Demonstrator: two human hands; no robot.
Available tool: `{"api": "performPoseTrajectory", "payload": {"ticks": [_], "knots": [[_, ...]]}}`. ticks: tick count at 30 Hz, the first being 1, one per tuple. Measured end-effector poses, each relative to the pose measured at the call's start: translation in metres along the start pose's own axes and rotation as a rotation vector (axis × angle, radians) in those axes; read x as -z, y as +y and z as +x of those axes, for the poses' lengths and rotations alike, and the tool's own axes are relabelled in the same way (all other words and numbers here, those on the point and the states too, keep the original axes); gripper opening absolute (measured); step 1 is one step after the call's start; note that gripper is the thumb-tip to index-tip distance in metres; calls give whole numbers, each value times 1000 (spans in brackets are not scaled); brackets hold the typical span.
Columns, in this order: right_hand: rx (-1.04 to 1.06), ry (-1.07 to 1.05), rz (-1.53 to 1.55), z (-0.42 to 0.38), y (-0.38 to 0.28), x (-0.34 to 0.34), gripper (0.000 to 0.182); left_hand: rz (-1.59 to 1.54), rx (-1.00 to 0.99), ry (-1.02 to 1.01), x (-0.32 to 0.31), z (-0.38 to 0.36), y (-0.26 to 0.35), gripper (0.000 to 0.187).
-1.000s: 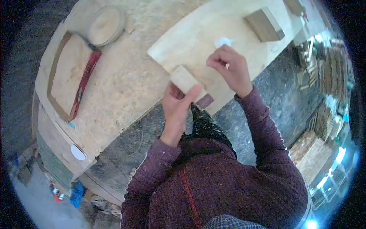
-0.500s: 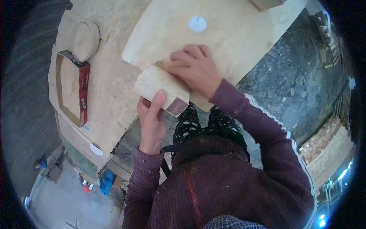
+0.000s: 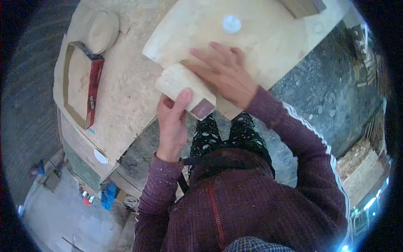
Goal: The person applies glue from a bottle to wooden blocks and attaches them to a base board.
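A pale wooden block (image 3: 179, 82) is tilted above the bench edge, with a reddish-brown patch (image 3: 203, 109) at its near end. My left hand (image 3: 173, 115) is closed on its left side, thumb on top and fingers tucked underneath. Along the block's right side lies my right hand (image 3: 226, 75), its fingers stretched out and spread, slightly smeared by motion. Under both hands is a light plywood sheet (image 3: 268, 46). A white round disc (image 3: 231, 24) rests on that sheet beyond my right fingertips.
On the left of the bench (image 3: 130, 84) sit a red and black open box (image 3: 95, 86) and a round wooden tub (image 3: 113, 31). A wooden piece (image 3: 302, 6) lies at the far end of the sheet. A white oval (image 3: 100, 156) shows near the bench's front corner.
My right hand's fingers have gone from curled to spread. The block has turned slightly in my left hand, showing more of its side. The whole view has shifted a little.
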State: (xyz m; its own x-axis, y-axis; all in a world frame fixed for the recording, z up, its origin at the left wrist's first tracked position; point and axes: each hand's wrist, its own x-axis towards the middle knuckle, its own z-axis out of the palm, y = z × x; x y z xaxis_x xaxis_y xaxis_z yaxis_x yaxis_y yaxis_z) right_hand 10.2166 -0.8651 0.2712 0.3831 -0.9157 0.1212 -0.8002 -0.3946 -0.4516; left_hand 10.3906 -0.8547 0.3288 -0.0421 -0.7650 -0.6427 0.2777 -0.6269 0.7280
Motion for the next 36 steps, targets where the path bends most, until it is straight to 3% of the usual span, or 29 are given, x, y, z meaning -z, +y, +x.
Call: {"api": "performPoseTrajectory", "payload": {"ticks": [4,6,8,10,12,13,16,17,19,21,22,26,27,29,32,34,36], "knots": [[-30,-143,-50,-32,-8,27,50,-17,-37,7,4,1,-1,51],[58,-99,23,-12,-2,43,42,-31,-25,18,4,1,2,56],[131,-67,96,38,-17,60,35,-59,-47,-31,7,1,7,63],[239,129,228,123,-45,73,17,-89,-118,-61,10,5,0,68],[537,138,157,209,-78,51,10,-57,-222,-18,10,10,-14,60],[569,93,78,247,-102,33,8,-69,-243,-11,10,10,-14,60],[620,86,-220,339,-158,-57,9,-79,-230,22,10,12,-20,74],[608,53,-280,358,-173,-81,7,18,-212,9,14,5,-5,93],[598,10,-348,383,-194,-116,6,360,-224,60,21,12,-15,85],[526,-70,-399,393,-204,-142,6,454,-155,70,23,11,-31,77],[519,-84,-404,395,-205,-150,6,342,-278,109,26,-3,-14,74],[548,-80,-235,389,-191,-148,4,253,-194,57,21,5,1,70],[579,-33,-180,384,-186,-136,6,306,-125,83,19,7,5,71],[616,67,-48,358,-164,-85,9,86,-297,26,16,13,-16,76],[678,313,283,272,-109,-10,12,-102,-194,-59,14,16,-24,69],[456,200,263,196,-63,37,14,-84,-140,-117,11,10,-7,64],[150,232,311,114,-25,53,13,-2,-46,-64,7,7,2,57]]}}
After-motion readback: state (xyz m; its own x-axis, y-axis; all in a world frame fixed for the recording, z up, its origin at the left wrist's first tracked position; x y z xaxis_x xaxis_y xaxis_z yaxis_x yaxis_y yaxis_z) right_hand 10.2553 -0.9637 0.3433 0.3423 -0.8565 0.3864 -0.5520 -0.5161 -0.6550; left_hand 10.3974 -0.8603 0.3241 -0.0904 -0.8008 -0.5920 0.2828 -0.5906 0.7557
